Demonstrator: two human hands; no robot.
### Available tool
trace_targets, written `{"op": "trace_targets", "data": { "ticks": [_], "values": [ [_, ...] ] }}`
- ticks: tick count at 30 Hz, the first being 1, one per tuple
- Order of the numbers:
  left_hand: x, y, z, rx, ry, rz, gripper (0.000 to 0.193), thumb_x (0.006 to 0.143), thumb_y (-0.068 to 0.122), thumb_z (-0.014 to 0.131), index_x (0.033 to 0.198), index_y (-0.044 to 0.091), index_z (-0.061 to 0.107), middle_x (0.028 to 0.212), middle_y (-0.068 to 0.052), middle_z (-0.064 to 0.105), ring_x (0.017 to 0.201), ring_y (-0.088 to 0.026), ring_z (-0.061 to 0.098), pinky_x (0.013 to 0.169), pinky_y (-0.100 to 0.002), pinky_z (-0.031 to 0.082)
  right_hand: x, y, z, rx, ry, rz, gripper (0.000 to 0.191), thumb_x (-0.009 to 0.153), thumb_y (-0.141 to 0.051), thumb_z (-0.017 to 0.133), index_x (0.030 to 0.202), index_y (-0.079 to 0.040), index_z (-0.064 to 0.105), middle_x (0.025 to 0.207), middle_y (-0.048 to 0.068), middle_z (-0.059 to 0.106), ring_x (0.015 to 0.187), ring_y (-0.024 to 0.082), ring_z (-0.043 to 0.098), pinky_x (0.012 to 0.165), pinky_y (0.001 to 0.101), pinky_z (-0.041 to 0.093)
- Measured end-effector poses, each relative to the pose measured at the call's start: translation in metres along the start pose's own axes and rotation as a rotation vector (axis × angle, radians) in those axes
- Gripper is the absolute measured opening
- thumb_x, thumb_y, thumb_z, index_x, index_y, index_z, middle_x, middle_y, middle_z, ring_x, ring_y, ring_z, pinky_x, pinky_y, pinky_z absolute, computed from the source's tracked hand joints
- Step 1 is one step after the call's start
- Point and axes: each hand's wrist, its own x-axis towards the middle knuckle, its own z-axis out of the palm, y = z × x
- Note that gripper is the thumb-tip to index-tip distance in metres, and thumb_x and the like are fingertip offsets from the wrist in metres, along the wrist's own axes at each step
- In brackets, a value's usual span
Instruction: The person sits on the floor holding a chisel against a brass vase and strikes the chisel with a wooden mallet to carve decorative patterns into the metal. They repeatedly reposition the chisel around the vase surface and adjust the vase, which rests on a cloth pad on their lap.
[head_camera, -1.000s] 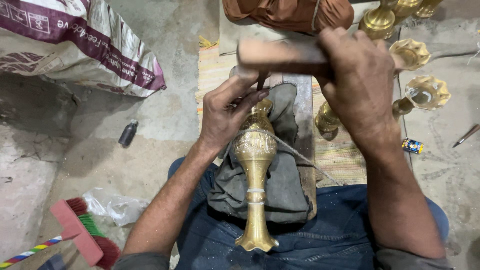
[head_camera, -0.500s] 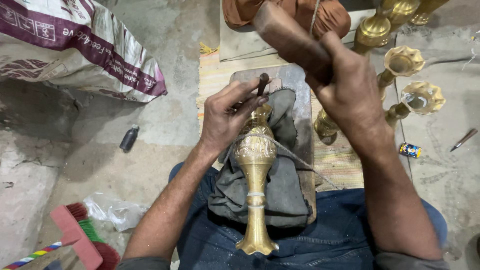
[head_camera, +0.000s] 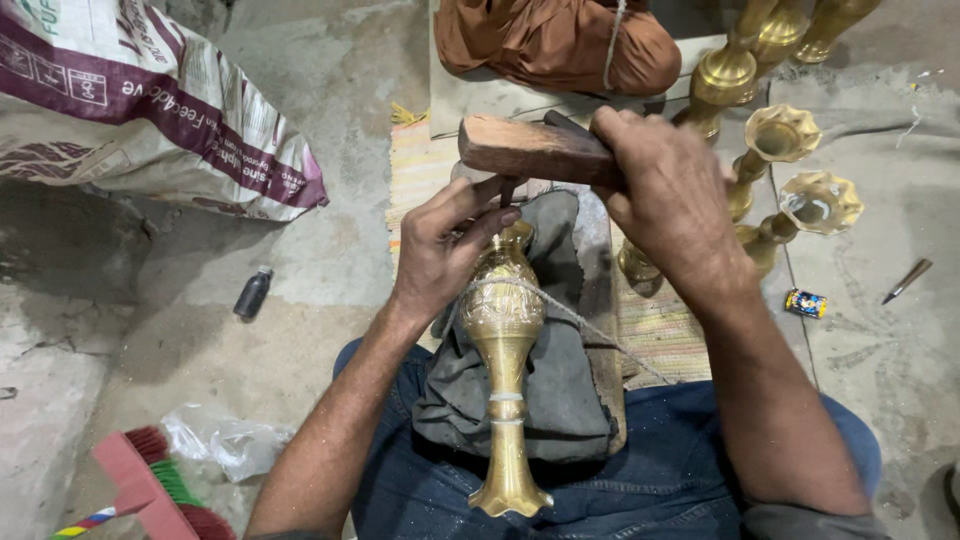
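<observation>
1. Left hand (head_camera: 440, 250): fingers (head_camera: 480, 225) pinched shut on a thin dark punch (head_camera: 507, 190), held upright at the top of the vase (head_camera: 503, 350).
2. Right hand (head_camera: 670, 200): fingers wrapped tight round a wooden mallet (head_camera: 525, 148); its head lies level, just above the punch's upper end.
3. Vase: brass, lying lengthwise on a dark cloth (head_camera: 560, 390) over the lap, foot toward the person; a cord (head_camera: 590, 325) crosses its bulb and runs off to the right.
4. Board (head_camera: 597, 260): under the cloth, its right edge showing beside a striped mat (head_camera: 660, 330).
5. Right margin: further brass vases (head_camera: 790, 135) stand close, crowding the right forearm's side.
6. Left margin: open concrete floor (head_camera: 200, 330) with a small dark bottle (head_camera: 252, 293), a sack (head_camera: 150, 110) and a brush (head_camera: 150, 480), all well apart from the hands.
</observation>
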Motion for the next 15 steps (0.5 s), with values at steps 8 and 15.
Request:
{"op": "trace_targets", "data": {
  "ticks": [8,15],
  "values": [
    [-0.01,-0.024,0.006,-0.513,0.084,-0.251,0.037,0.106,0.008,0.067,0.141,0.002,0.062,0.106,-0.003,0.074,0.097,-0.011,0.071,0.088,-0.024,0.059,0.01,-0.005,0.044,0.958,-0.669,0.563,0.051,0.081,-0.039,0.083,0.098,0.008,0.073,0.069,0.008,0.064,0.051,0.013,0.06,0.043,0.0285,0.045],
    [-0.026,-0.045,0.006,-0.623,0.271,-0.339,0.037,0.106,0.017,0.068,0.14,0.003,0.062,0.097,-0.004,0.074,0.09,-0.012,0.072,0.082,-0.027,0.06,0.013,-0.014,0.06,0.855,-0.486,0.414,0.048,0.077,-0.031,0.087,0.108,0.003,0.075,0.077,0.007,0.069,0.065,0.014,0.063,0.058,0.031,0.049]
  ]
}}
